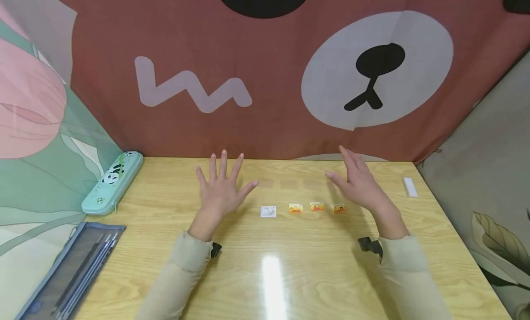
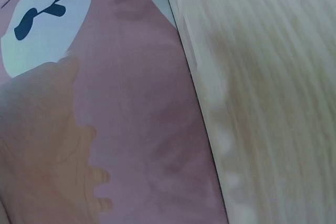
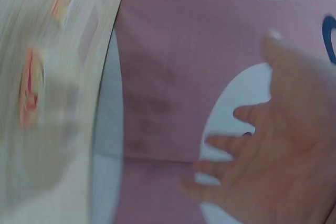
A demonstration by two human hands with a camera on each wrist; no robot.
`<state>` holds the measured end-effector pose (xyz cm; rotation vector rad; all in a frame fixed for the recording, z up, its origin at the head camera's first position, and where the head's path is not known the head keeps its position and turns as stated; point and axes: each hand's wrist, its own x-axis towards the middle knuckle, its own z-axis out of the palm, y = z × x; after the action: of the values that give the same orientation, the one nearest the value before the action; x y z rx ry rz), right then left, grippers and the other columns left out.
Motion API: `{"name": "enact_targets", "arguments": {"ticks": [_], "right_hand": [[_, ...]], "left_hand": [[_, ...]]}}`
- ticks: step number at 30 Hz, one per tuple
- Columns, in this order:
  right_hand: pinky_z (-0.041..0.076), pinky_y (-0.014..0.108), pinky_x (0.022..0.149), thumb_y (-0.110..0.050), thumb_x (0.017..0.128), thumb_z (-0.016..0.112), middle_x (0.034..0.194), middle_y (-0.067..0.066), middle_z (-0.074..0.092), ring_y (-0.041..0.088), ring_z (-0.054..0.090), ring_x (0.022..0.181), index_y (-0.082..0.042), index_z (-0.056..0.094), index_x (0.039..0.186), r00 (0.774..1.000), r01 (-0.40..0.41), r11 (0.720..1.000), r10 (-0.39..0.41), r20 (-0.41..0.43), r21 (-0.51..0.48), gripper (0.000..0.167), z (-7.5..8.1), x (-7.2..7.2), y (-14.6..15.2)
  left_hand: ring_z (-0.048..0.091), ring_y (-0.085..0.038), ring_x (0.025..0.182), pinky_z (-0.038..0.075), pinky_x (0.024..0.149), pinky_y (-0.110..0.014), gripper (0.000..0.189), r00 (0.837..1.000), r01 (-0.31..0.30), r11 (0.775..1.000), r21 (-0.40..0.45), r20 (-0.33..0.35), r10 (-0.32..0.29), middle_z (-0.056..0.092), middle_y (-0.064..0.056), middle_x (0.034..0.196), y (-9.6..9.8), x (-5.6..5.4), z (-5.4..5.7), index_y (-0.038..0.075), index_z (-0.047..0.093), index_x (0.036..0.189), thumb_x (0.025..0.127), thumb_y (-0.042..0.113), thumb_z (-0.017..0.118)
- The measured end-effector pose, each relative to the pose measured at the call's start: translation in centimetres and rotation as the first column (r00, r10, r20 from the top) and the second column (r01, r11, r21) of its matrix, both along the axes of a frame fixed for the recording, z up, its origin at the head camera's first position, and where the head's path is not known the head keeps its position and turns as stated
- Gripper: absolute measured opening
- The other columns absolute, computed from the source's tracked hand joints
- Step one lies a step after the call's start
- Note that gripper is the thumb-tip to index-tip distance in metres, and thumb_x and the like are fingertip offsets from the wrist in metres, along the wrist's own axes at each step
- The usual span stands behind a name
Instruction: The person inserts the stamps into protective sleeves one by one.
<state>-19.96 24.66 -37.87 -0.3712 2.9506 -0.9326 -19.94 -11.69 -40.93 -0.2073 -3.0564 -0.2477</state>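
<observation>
My left hand hovers over the table with its fingers spread and straight, left of a small pale rectangular piece like a stamp. My right hand is raised at the right, fingers straight and thumb apart, holding nothing. Closest to it lies an orange-and-cream stamp-like piece. Two similar orange pieces, one in the middle and one further left, complete a row with the pale one. In the right wrist view, the right hand shows blurred, its fingers apart.
Faint tan rectangles lie behind the row. A mint panda pencil case and a mesh zip pouch with pencil-like sticks are at the left. A white block is at the right. Printed cloth hangs behind the table.
</observation>
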Motion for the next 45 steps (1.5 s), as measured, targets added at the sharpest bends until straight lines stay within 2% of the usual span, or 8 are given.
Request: {"name": "enact_targets", "arguments": {"ticks": [8, 18, 24, 29, 36, 39, 41, 45], "right_hand": [[0.029, 0.070, 0.117, -0.048, 0.107, 0.043, 0.167, 0.019, 0.023, 0.047, 0.025, 0.152, -0.025, 0.004, 0.164, 0.981, -0.067, 0.953, 0.117, 0.153, -0.296, 0.073, -1.8, -1.2, 0.6], [0.046, 0.058, 0.110, -0.038, 0.103, 0.059, 0.147, 0.015, 0.055, 0.035, 0.054, 0.134, -0.021, 0.038, 0.157, 0.971, -0.058, 0.925, 0.139, 0.193, -0.375, 0.060, -3.5, -1.8, -0.4], [0.056, 0.045, 0.100, -0.024, 0.100, 0.066, 0.137, 0.018, 0.062, 0.031, 0.062, 0.124, -0.018, 0.051, 0.149, 0.969, -0.098, 0.936, 0.167, 0.182, -0.337, 0.051, -3.5, -1.6, -2.6], [0.058, 0.033, 0.092, -0.023, 0.099, 0.068, 0.129, 0.019, 0.067, 0.028, 0.067, 0.115, -0.011, 0.057, 0.144, 0.967, -0.132, 0.934, 0.194, 0.163, -0.331, 0.048, -3.1, -1.2, -4.3], [0.057, 0.034, 0.087, -0.023, 0.099, 0.068, 0.119, 0.011, 0.072, 0.023, 0.068, 0.110, -0.011, 0.063, 0.138, 0.958, -0.168, 0.942, 0.225, 0.175, -0.291, 0.041, -3.1, -0.9, -6.1], [0.057, 0.032, 0.085, -0.022, 0.098, 0.068, 0.114, 0.007, 0.074, 0.021, 0.068, 0.106, -0.009, 0.064, 0.136, 0.959, -0.181, 0.946, 0.230, 0.164, -0.268, 0.040, -3.4, -0.8, -6.8], [0.057, 0.031, 0.084, -0.020, 0.098, 0.069, 0.110, 0.005, 0.074, 0.018, 0.069, 0.100, -0.008, 0.066, 0.134, 0.961, -0.191, 0.951, 0.233, 0.152, -0.245, 0.038, -3.6, -0.9, -7.2], [0.057, 0.028, 0.077, -0.019, 0.097, 0.069, 0.105, 0.002, 0.076, 0.013, 0.067, 0.089, -0.008, 0.070, 0.128, 0.952, -0.222, 0.953, 0.258, 0.164, -0.208, 0.033, -4.3, -0.8, -8.1]], "left_hand": [[0.000, -0.041, 0.158, 0.000, 0.120, -0.075, 0.084, 0.990, 0.110, 0.976, 0.186, 0.068, -0.124, 0.010, -0.011, 0.172, -0.8, -1.3, -0.7, 0.043, -0.002, 0.161, 0.096, 0.077, 0.037], [0.053, -0.041, 0.136, 0.049, 0.106, -0.059, 0.086, 0.989, 0.129, 0.939, 0.317, 0.023, -0.144, 0.046, -0.013, 0.157, -1.5, -2.7, -0.8, 0.022, 0.025, 0.162, 0.094, 0.056, 0.065], [0.057, -0.040, 0.131, 0.048, 0.108, -0.057, 0.079, 0.985, 0.118, 0.865, 0.488, 0.052, -0.164, 0.056, -0.008, 0.150, -1.0, -3.2, -0.4, 0.023, 0.036, 0.158, 0.092, 0.049, 0.072], [0.059, -0.038, 0.130, 0.048, 0.109, -0.055, 0.076, 0.986, 0.104, 0.862, 0.496, 0.064, -0.156, 0.058, -0.005, 0.149, -0.2, -3.9, -0.5, 0.024, 0.042, 0.155, 0.091, 0.044, 0.075], [0.066, -0.033, 0.119, 0.050, 0.107, -0.054, 0.067, 0.983, 0.138, 0.854, 0.502, 0.034, -0.179, 0.056, -0.004, 0.150, 0.0, -5.2, -1.4, 0.027, 0.049, 0.151, 0.092, 0.042, 0.075], [0.069, -0.031, 0.106, 0.049, 0.109, -0.054, 0.065, 0.982, 0.142, 0.854, 0.500, 0.034, -0.183, 0.056, -0.007, 0.150, 0.1, -5.8, -1.6, 0.027, 0.051, 0.150, 0.091, 0.042, 0.075], [0.066, -0.024, 0.077, 0.052, 0.104, -0.049, 0.064, 0.982, 0.134, 0.862, 0.489, 0.053, -0.183, 0.056, -0.008, 0.149, 0.2, -6.0, -1.7, 0.028, 0.051, 0.150, 0.092, 0.042, 0.075], [0.034, -0.010, 0.044, 0.053, 0.069, -0.036, 0.063, 0.975, 0.128, 0.879, 0.460, 0.104, -0.197, 0.061, -0.011, 0.144, 0.6, -6.4, -2.3, 0.028, 0.050, 0.150, 0.093, 0.041, 0.074]]}}
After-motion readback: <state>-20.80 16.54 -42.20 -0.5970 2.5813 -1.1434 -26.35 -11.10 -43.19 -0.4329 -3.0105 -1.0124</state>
